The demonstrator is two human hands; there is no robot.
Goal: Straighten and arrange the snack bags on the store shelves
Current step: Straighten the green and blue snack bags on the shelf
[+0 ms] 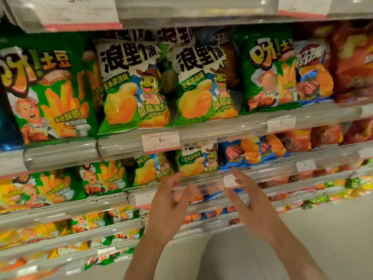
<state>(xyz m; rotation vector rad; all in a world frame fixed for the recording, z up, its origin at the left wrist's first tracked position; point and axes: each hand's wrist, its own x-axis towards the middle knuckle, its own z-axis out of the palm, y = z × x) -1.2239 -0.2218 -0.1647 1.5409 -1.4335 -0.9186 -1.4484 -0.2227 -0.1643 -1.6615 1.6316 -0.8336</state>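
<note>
Both my left hand [171, 201] and right hand [245, 196] hover empty, fingers spread, below the shelf edge [222, 132] carrying two corn-soup bags [135, 87]. Next (I judge): reach up, square them.

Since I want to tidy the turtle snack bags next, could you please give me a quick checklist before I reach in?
1. Left hand free: ok, fingers spread, holding nothing.
2. Right hand free: ok, open, holding nothing.
3. Two turtle bags on the upper shelf, left one and right one, upright: ok, side by side, edges overlapping.
4. Turtle bags on the shelf below: cannot tell, the price rail hides their tops.
5. Price tag in its rail: ok.
</note>
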